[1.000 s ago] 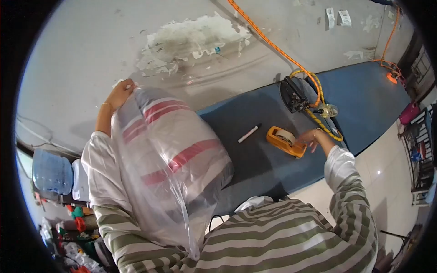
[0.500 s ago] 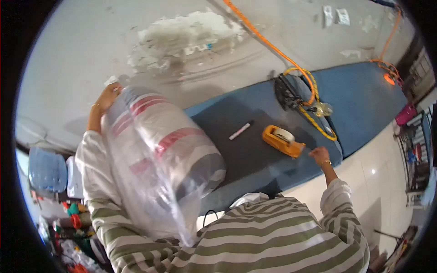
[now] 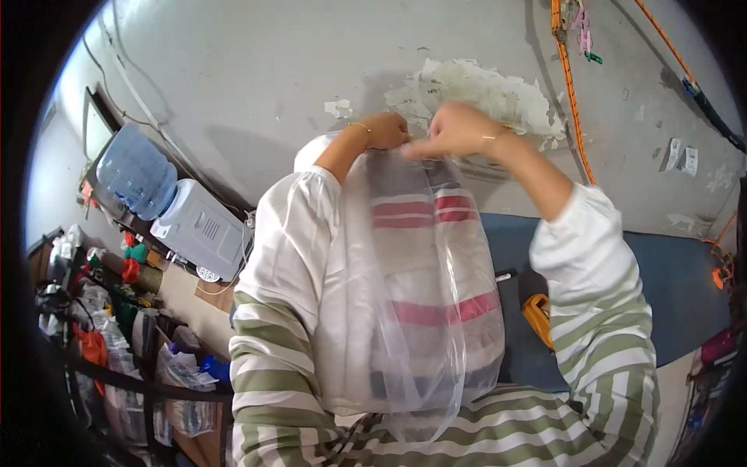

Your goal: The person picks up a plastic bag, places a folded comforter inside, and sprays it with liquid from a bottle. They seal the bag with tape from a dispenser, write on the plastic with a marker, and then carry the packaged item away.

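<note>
Both arms are reaching up and forward, elbows bent, forearms converging; left hand [image 3: 387,129] is curling closed on the top edge of the clear plastic bag [image 3: 420,405], pinching the film, bracelet showing at the wrist; right hand [image 3: 455,131] is gripping the same bag mouth just beside the left hand, knuckles up, fingers closed on the plastic. Bag is hanging upright between the two forearms in front of the chest, holding a folded red-and-white striped textile [image 3: 436,311]; orange tape dispenser [image 3: 538,317] is sitting on the blue table [image 3: 677,288], partly hidden behind the right sleeve.
</note>
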Demonstrator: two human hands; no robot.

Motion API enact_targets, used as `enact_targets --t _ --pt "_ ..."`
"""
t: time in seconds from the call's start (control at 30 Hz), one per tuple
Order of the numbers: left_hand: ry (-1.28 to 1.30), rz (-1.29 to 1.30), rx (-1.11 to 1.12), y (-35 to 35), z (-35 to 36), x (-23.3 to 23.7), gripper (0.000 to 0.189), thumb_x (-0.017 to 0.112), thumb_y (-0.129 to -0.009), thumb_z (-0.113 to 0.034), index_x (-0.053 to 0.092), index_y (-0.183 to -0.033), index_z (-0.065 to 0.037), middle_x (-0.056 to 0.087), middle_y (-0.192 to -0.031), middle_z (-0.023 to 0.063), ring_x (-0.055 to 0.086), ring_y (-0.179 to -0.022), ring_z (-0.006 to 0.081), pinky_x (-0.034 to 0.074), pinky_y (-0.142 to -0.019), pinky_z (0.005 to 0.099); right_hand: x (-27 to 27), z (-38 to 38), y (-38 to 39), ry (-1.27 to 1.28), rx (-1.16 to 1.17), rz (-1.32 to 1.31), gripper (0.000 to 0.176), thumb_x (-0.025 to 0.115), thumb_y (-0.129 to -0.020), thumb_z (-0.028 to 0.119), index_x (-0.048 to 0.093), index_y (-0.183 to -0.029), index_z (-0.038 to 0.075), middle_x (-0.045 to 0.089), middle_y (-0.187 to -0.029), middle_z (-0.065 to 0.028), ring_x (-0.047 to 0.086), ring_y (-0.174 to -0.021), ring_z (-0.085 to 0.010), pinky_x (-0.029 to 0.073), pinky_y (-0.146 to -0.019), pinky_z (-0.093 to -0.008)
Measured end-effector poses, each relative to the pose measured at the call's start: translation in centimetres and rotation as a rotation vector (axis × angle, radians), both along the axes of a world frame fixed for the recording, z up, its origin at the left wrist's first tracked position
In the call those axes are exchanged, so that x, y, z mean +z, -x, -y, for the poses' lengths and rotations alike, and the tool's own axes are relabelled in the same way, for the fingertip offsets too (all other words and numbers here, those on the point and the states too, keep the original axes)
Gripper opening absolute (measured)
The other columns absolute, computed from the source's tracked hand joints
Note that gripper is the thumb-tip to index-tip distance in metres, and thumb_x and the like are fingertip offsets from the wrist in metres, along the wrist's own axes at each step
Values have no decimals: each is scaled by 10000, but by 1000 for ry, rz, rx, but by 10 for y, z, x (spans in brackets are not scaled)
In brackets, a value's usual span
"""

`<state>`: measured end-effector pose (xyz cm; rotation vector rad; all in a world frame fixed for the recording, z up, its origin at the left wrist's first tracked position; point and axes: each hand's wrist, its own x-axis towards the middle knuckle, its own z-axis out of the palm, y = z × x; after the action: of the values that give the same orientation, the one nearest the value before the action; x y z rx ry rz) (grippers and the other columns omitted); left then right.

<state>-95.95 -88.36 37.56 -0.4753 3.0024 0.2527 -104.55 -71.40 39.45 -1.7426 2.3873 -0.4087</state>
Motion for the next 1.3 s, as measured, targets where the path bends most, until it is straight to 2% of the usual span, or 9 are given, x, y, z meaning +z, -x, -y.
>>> enact_targets --t 0.3,0.5,0.63,0.77,0.83,0.93,1.1,1.2,1.3 --pt "-92 -57 40 9 34 -15 383 589 -819 -371 659 -994 -38 644 -1024 151 589 -979 298 440 -848 381 -68 10 77 -399 -166 688 820 531 -621 815 633 -727 8 455 -505 -41 398 -409 -113 301 -368 -280" --pt "-97 -20 45 26 48 -20 386 609 -802 -390 663 -977 -51 646 -1019 145 591 -960 289 440 -844 376 -80 7 35 567 -192 761 814 547 -752 674 587 -1075 -72 627 -915 -179 602 -846 -243 473 -757 -313" --pt "-142 -152 -13 28 60 -21 414 585 -832 -398 630 -975 -12 645 -966 120 590 -883 243 446 -818 359 -122 50 27 508 -198 689 722 518 -834 571 506 -1212 -43 559 -1175 -212 531 -1100 -317 376 -955 -348" --pt "-453 -665 -189 -3 86 14 438 578 -821 -454 648 -990 -56 649 -1044 125 591 -967 238 442 -841 351 -96 -66 -59 979 -315 843 344 542 -912 297 566 -1078 -4 615 -1009 -89 560 -947 -138 418 -846 -260" --pt "-555 -513 98 -20 129 26 507 533 -842 -514 636 -1041 -60 620 -1107 102 562 -1039 226 426 -888 354 -73 -155 -115 695 -309 837 279 552 -902 250 596 -762 12 570 -738 -25 530 -690 -93 423 -629 -231" --pt "-245 -132 365 -32 131 8 531 447 -886 -524 595 -1165 -97 586 -1167 85 529 -1084 193 415 -923 380 -54 -219 -203 399 -6 977 100 602 -838 104 635 -822 11 626 -871 -98 588 -827 -156 459 -702 -250" --pt "-578 -278 257 -20 137 9 539 559 -842 -488 575 -1165 -57 581 -1133 133 523 -1093 221 417 -914 374 -46 -182 -289 588 6 501 585 817 -637 340 616 -1119 76 516 -1187 -159 452 -1125 -347 359 -951 -420" --pt "-807 -534 89 -13 156 12 513 586 -832 -467 599 -1099 -29 618 -1026 134 557 -1027 219 439 -862 365 -40 -166 -302 731 9 450 145 688 -724 59 624 -848 18 610 -887 -130 538 -822 -318 411 -743 -383" --pt "-777 -684 56 -2 167 19 456 577 -838 -434 620 -1050 -33 647 -951 120 598 -955 229 461 -810 367 -64 -199 -302 551 -6 1298 167 625 -771 42 639 -924 -23 588 -1053 -166 580 -945 -239 422 -834 -356"
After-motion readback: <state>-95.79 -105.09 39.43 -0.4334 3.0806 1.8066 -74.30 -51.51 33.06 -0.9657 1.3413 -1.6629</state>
